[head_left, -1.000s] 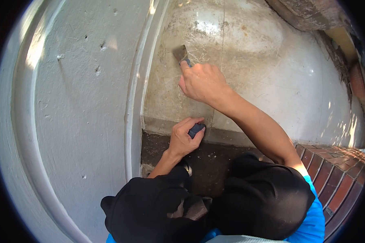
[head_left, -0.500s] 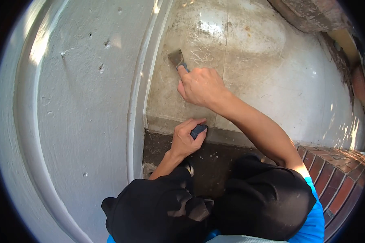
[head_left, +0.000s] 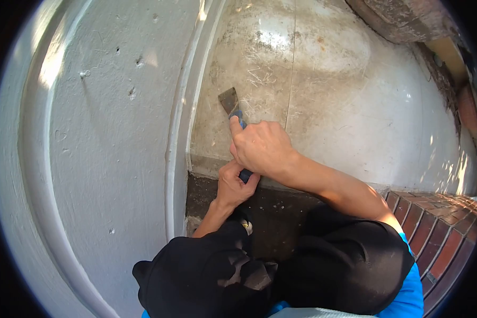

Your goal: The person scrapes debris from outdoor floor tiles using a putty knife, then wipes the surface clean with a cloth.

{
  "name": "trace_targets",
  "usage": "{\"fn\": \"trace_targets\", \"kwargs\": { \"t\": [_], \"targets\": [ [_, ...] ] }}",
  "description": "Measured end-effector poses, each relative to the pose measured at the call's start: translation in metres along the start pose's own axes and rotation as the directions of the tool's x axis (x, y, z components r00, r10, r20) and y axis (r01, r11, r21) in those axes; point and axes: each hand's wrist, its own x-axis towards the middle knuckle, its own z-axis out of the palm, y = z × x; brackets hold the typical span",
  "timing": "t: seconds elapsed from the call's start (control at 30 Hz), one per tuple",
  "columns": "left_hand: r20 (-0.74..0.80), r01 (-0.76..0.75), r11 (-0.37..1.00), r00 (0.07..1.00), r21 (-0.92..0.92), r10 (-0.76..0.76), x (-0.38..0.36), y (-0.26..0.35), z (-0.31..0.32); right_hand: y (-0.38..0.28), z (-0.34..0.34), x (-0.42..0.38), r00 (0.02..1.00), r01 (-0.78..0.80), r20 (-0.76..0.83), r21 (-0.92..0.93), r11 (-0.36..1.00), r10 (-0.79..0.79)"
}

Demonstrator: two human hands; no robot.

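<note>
At frame centre, our right hand (head_left: 262, 146) gripped a blue-handled metal scraper (head_left: 228, 101), perhaps for control; our left hand's (head_left: 232, 186) fingers clasped a dark-blue block (head_left: 245, 175).

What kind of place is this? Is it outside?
Probably outside, maybe a doorstep or porch, though I can't be sure. A grey painted wall stands on the left, reddish bricks edge the right, and patchy sunlight falls on the worn pale surface.
</note>
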Motion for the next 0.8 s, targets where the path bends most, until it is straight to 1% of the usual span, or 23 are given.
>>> {"fn": "trace_targets", "kwargs": {
  "t": [0.03, 0.07, 0.17, 0.27, 0.33, 0.37, 0.4, 0.43, 0.5, 0.57, 0.6, 0.67, 0.7, 0.73, 0.8],
  "targets": [
    [-0.007, 0.003, 1.0, 1.0, 0.008, -0.003, 0.002, 0.0, -0.001, -0.001, 0.0, -0.003, 1.0, -0.004, 0.028, -0.013, 1.0, 0.004],
    [-0.009, 0.01, 1.0, 1.0, 0.017, -0.01, 0.001, 0.001, -0.002, 0.001, 0.002, 0.005, 1.0, -0.023, -0.016, -0.05, 0.998, 0.023],
    [-0.01, 0.006, 0.999, 1.0, 0.036, -0.005, 0.005, 0.006, 0.005, 0.028, 0.003, 0.053, 0.989, -0.048, -0.139, -0.044, 0.998, 0.041],
    [0.036, 0.013, 0.998, 0.999, 0.055, -0.015, 0.003, 0.009, 0.003, 0.034, 0.0, 0.066, 0.991, -0.004, -0.135, -0.068, 0.998, -0.006],
    [0.004, 0.021, 0.999, 1.0, 0.036, -0.021, 0.002, 0.004, 0.002, 0.02, 0.001, 0.043, 0.999, -0.011, -0.049, -0.026, 1.0, 0.01],
    [-0.014, 0.028, 0.999, 1.0, 0.027, -0.028, 0.002, 0.002, 0.001, 0.009, 0.004, 0.026, 0.999, 0.005, -0.033, -0.016, 1.0, -0.005],
    [-0.017, 0.073, 0.997, 0.997, 0.027, -0.073, 0.001, 0.004, -0.001, -0.003, 0.008, 0.006, 1.0, 0.018, -0.01, -0.002, 1.0, -0.018],
    [-0.018, 0.118, 0.993, 0.993, 0.026, -0.117, 0.0, 0.009, -0.004, -0.016, 0.009, -0.011, 0.998, 0.033, 0.048, -0.001, 0.999, -0.033],
    [-0.019, 0.123, 0.992, 0.992, 0.008, -0.123, 0.001, 0.007, -0.003, -0.025, 0.014, -0.023, 0.994, 0.071, 0.086, -0.049, 0.996, -0.067],
    [-0.004, 0.054, 0.998, 0.999, -0.026, -0.054, -0.003, -0.006, 0.003, -0.015, 0.011, 0.003, 0.999, 0.0, 0.046, -0.025, 1.0, 0.002],
    [0.018, 0.059, 0.998, 0.998, -0.002, -0.059, -0.002, -0.004, 0.003, -0.003, 0.007, 0.022, 0.999, -0.042, 0.02, -0.016, 0.999, 0.042],
    [0.058, 0.052, 0.998, 0.997, 0.045, -0.055, 0.003, 0.004, 0.002, 0.031, 0.002, 0.061, 0.997, -0.068, -0.052, -0.073, 0.995, 0.064],
    [0.079, 0.051, 0.996, 0.995, 0.067, -0.057, 0.004, 0.006, 0.002, 0.051, -0.002, 0.08, 0.992, -0.102, -0.083, -0.072, 0.992, 0.096],
    [0.047, 0.019, 0.999, 0.999, 0.048, -0.021, 0.002, 0.006, 0.003, 0.063, -0.007, 0.089, 0.985, -0.139, -0.112, -0.07, 0.988, 0.13],
    [0.029, 0.024, 0.999, 0.999, 0.046, -0.026, 0.001, 0.006, 0.001, 0.073, -0.006, 0.088, 0.983, -0.139, -0.134, -0.067, 0.988, 0.129]
  ]
}}
